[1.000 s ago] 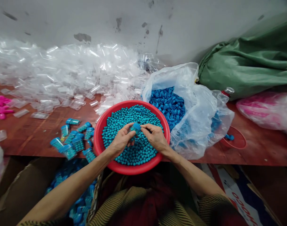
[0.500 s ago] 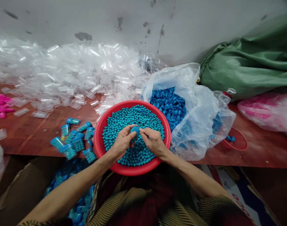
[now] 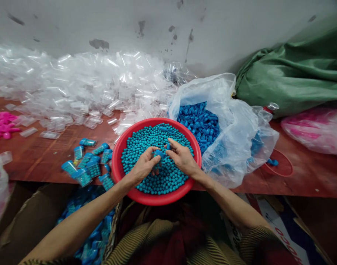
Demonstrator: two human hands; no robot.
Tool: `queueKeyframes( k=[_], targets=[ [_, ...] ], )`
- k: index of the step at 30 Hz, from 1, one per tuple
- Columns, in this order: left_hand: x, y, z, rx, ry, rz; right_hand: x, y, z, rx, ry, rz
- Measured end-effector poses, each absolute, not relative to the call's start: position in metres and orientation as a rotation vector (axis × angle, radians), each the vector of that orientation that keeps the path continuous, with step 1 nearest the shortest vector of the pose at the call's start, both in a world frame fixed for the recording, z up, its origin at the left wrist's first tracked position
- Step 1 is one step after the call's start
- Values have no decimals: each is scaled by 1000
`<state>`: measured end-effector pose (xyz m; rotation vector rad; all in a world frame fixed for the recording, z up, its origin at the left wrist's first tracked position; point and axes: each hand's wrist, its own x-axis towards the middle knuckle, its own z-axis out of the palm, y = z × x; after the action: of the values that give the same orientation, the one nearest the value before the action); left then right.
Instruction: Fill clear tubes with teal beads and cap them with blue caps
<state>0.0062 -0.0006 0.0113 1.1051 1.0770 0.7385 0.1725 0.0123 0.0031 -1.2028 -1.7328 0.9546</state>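
Note:
A red basin (image 3: 197,162) full of small teal beads (image 3: 146,138) sits at the table's front edge. Over the beads, my left hand (image 3: 146,162) is closed around a small clear bottle with a blue top (image 3: 159,153); its lower part is hidden by my fingers. Just to the right, my right hand (image 3: 183,158) pinches a small blue plastic piece (image 3: 168,146) between thumb and forefinger, apart from the bottle. Left of the basin lie several bead-filled bottles with blue caps (image 3: 82,176).
Clear empty containers (image 3: 82,84) are heaped along the wall. An open plastic bag (image 3: 226,147) of blue caps (image 3: 197,123) stands right of the basin, near a small red basket (image 3: 284,165). Below the table edge, a cardboard box (image 3: 24,224) stands beside many filled bottles (image 3: 95,239).
My right hand has drawn back slightly from the bottle, its fingers lifting with a blue piece now visible between them. My left hand has stayed over the basin. The view has shifted slightly.

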Motion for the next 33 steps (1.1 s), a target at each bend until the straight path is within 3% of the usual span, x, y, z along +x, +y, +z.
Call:
queueKeyframes(
  k=[7,19,28,33],
  targets=[
    [15,-8,9,1042,1155,912,158,-8,8,-1175,-2301,626],
    [22,-12,19,1091,1103,979,145,-20,9,-1357,-2328,381],
    [-3,-4,8,1379,1218,890,149,-14,16,-1341,-2453,643],
    [-75,-4,30,1458,1506,899,192,16,11,-1562,-2281,530]
  ],
)
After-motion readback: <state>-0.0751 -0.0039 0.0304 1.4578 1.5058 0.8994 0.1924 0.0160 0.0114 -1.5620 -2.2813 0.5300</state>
